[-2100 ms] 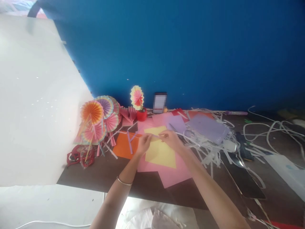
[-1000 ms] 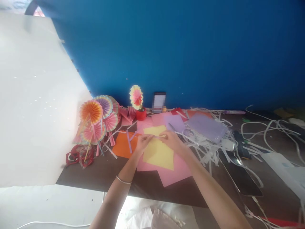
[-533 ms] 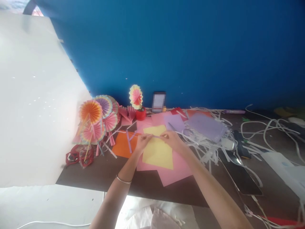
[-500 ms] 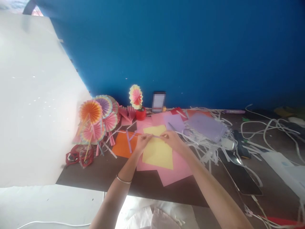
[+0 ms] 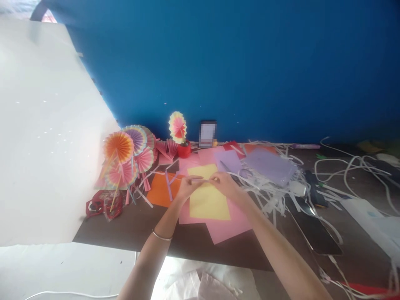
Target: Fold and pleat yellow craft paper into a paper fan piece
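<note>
I count my two hands (image 5: 186, 186), one thin strip (image 5: 202, 180) held in them, one bangle (image 5: 161, 237), one yellow sheet (image 5: 209, 204), one red pot (image 5: 184, 150) and one dark phone (image 5: 315, 233). I see at least four round fans (image 5: 118, 147) clustered together, plus one fan by the pot (image 5: 177, 126). The white strips (image 5: 275, 203) tangle too much for me to count.

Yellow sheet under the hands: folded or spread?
Spread: the yellow sheet lies flat over pink paper, with no fold visible, though the hands hide part of it.
</note>
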`<state>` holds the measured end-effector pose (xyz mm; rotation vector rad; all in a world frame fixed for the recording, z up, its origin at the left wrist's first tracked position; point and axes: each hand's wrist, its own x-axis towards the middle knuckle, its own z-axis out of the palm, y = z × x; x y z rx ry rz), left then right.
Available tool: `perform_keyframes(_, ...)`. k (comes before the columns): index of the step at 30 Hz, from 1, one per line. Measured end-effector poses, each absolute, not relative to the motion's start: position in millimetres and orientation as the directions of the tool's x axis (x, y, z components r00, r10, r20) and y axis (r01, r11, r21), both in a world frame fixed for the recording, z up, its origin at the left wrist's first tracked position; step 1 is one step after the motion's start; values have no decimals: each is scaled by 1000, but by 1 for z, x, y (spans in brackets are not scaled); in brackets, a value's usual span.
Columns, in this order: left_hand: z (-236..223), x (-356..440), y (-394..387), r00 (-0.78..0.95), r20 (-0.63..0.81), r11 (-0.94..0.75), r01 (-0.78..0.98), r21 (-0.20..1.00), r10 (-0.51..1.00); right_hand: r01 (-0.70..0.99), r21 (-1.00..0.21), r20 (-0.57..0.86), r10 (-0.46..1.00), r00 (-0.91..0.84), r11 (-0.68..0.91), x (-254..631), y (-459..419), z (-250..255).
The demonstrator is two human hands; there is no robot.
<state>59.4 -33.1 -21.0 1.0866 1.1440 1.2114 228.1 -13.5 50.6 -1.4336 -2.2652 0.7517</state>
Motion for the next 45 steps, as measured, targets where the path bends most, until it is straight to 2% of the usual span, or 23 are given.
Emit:
perform_keyframes(4,-28,58,-31,-30,-28,26,-54,998,999,722,-604,24,913,-408,338,233,-18,58)
perform_keyframes(12,-30,56,-30,-42,-23,20,-61,998,999,774,-588,9,958,-287,237,249,-20,56)
perform_keyframes(20,-27,56,-31,-38,-32,30,-60,998,999,769,-611,-44,962,-270,188,254,-16,49)
perform_keyframes(34,-23,54,-31,-59,-61,57,-68,996,996,773,-592,-25,953,-301,228,258,-18,50)
perform_keyframes(39,-23,53,-30,-68,-44,39,-79,996,997,795,-578,-63,961,-270,185,278,-21,57)
perform_keyframes(42,-21,55,-32,-54,-51,47,-80,996,997,792,-576,-13,967,-255,201,274,-24,60)
perform_keyframes(45,-20,57,-33,-29,-37,35,-63,997,999,763,-581,47,948,-315,283,254,-25,58)
